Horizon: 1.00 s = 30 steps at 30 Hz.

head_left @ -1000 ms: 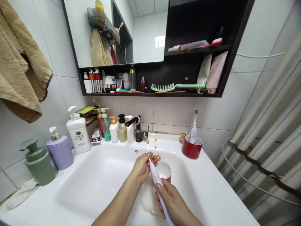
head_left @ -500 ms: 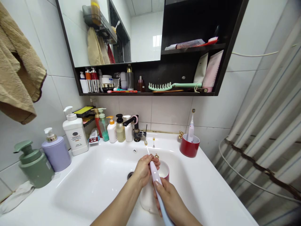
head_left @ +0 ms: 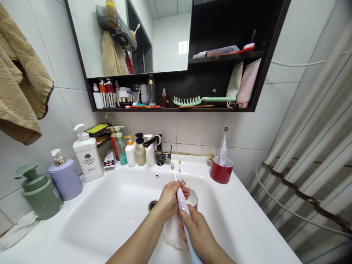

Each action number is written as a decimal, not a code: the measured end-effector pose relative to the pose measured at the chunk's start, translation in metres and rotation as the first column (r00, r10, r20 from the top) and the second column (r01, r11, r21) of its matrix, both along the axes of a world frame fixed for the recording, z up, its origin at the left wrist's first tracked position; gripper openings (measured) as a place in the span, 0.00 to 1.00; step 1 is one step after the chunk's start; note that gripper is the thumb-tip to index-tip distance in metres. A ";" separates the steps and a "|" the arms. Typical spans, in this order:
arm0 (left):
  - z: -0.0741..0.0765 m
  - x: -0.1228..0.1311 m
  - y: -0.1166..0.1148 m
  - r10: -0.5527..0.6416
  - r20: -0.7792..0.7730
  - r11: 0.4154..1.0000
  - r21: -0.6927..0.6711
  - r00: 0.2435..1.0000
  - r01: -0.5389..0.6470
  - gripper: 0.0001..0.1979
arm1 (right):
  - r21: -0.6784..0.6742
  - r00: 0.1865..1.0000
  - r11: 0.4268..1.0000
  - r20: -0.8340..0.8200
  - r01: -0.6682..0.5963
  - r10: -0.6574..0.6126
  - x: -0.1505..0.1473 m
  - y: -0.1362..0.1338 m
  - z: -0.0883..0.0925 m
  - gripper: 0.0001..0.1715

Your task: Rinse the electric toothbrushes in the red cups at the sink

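Over the white sink (head_left: 110, 209), both of my hands are on an electric toothbrush (head_left: 182, 201) with a pink-to-pale-blue handle. My right hand (head_left: 196, 227) wraps around the handle's lower part. At the neck, the fingers of my left hand (head_left: 170, 198) pinch the base of the slim brush head, which points toward the faucet. A red cup (head_left: 194, 198) with a white inside sits in the basin behind the hands, partly hidden. Beneath my hands lies a whitish, translucent object (head_left: 173, 234), mostly covered, whose kind I cannot make out.
A black faucet (head_left: 159, 150) stands at the sink's back, with several pump bottles (head_left: 132, 152) to its left. On the right rim, another red cup (head_left: 221, 172) holds a second electric toothbrush (head_left: 223, 150). A dark cabinet (head_left: 209, 82) hangs above; a folded curtain (head_left: 310, 146) is at right.
The brush head's tip has swung slightly right and up, and my left hand has shifted a little with it. My right hand keeps its grip on the handle.
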<state>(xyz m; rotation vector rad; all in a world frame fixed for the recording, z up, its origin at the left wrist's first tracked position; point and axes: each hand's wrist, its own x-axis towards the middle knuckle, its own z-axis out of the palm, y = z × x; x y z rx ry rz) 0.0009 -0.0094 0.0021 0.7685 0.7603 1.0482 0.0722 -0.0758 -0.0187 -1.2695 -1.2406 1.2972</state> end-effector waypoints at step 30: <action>-0.041 -0.003 -0.001 0.459 -0.870 0.537 0.432 0.178 0.725 0.09 | 0.289 0.947 0.948 0.247 0.133 -0.208 0.044 0.079 -0.015 0.14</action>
